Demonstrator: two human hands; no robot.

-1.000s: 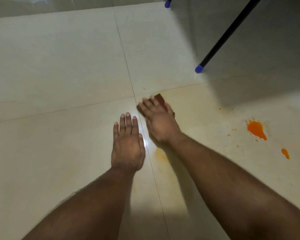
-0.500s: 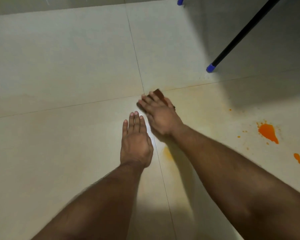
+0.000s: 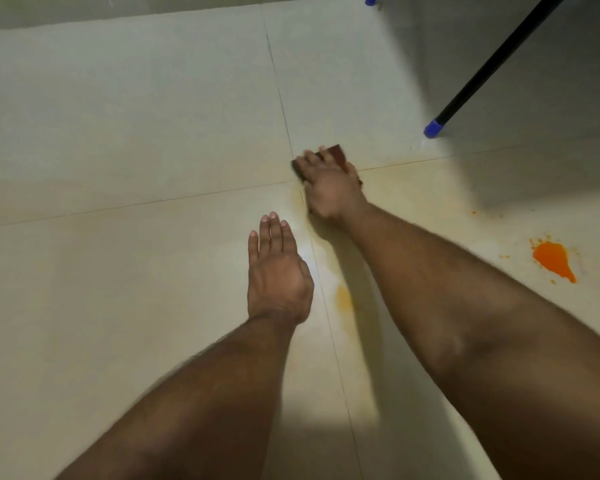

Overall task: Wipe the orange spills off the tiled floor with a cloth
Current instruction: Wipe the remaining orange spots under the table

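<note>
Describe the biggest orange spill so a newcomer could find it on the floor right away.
Start at the black leg with the blue tip, then look nearer along the right edge. The biggest orange spill is a bright teardrop ringed by specks, bolder than the faint smear.

A home interior: glossy cream tiled floor (image 3: 118, 133), blue-capped furniture leg (image 3: 482, 69).

Both forearms are bare right up to the frame edge, a bit hairy; left hand (image 3: 278, 275) and right hand (image 3: 329, 188) have no gloves on.
</note>
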